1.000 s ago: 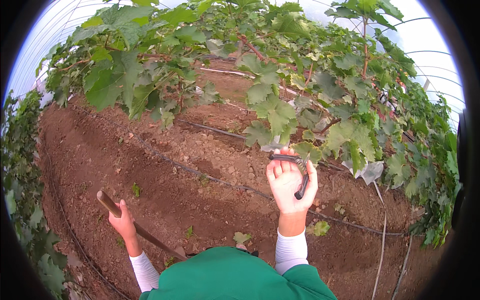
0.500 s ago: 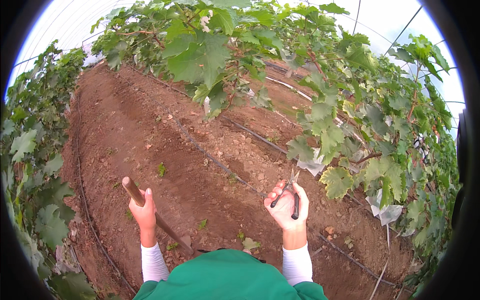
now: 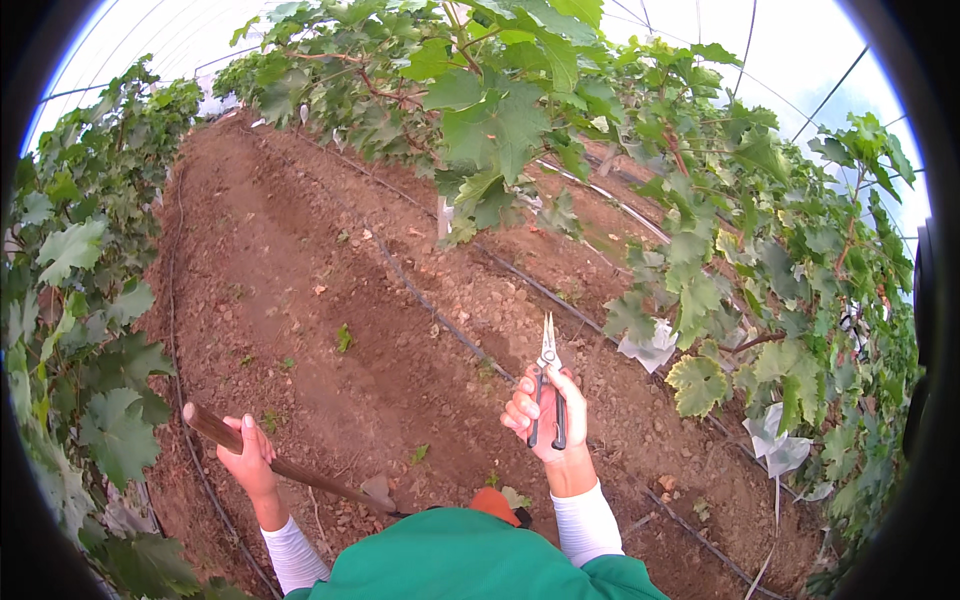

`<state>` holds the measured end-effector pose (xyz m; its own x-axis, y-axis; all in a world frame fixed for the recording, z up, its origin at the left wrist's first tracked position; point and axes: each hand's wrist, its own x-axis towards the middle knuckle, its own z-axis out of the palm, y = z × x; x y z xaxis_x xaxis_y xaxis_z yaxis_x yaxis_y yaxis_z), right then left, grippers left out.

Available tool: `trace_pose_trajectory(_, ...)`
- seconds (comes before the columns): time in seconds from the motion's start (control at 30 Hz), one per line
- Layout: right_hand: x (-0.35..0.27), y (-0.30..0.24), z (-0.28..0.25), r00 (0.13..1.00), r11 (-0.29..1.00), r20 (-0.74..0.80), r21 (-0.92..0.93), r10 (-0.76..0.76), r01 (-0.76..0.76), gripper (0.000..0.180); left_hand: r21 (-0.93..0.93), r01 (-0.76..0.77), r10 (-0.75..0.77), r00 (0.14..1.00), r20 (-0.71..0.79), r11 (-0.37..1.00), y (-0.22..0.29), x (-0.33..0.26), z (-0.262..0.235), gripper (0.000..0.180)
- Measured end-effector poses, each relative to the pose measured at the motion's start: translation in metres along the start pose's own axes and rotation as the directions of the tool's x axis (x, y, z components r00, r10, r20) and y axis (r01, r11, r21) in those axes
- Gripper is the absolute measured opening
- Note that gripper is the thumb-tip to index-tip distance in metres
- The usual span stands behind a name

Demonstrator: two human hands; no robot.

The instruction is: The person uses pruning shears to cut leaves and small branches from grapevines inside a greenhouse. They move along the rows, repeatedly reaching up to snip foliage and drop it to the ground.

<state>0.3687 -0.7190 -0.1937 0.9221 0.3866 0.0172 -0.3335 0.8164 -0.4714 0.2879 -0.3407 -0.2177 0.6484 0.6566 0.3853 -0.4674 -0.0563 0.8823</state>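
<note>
Along the right hand [image 3: 547, 428], shears [image 3: 548, 358] are held, blades pointed forward; by the left hand [image 3: 248, 458], a slanting pole [image 3: 320, 481] is gripped.

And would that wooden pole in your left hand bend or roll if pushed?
The wooden pole probably wouldn't bend easily: it looks thick and straight. Loose, it might roll, since its end looks round. The left hand around it likely stops that.

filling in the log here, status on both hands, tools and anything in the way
Left hand gripping wooden pole. Right hand holding pruning snips. Blades touching nothing; dark hose on soil.
</note>
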Motion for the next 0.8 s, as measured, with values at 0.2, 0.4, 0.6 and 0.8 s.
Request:
trace_pose_trajectory(0.2,0.048,-0.017,0.012,0.996,0.997,0.073,-0.043,-0.056,0.059,0.038,0.024,-0.057,0.059,0.993,-0.100,0.998,0.002,0.009,-0.040,0.024)
trace_pose_trajectory(0.4,0.138,-0.076,0.031,0.940,0.974,0.276,-0.041,-0.202,0.221,0.034,0.064,-0.068,0.079,0.978,-0.191,0.996,-0.001,0.018,-0.044,0.025)
trace_pose_trajectory(0.6,0.218,-0.116,0.049,0.857,0.982,0.481,0.075,-0.186,0.172,0.036,0.099,-0.049,0.070,0.974,-0.217,0.994,-0.016,0.048,-0.027,0.025)
trace_pose_trajectory(0.8,0.271,-0.144,0.039,0.865,0.973,0.446,0.103,-0.231,0.207,0.036,0.124,-0.028,0.052,0.980,-0.194,0.992,-0.040,0.087,-0.003,0.026)
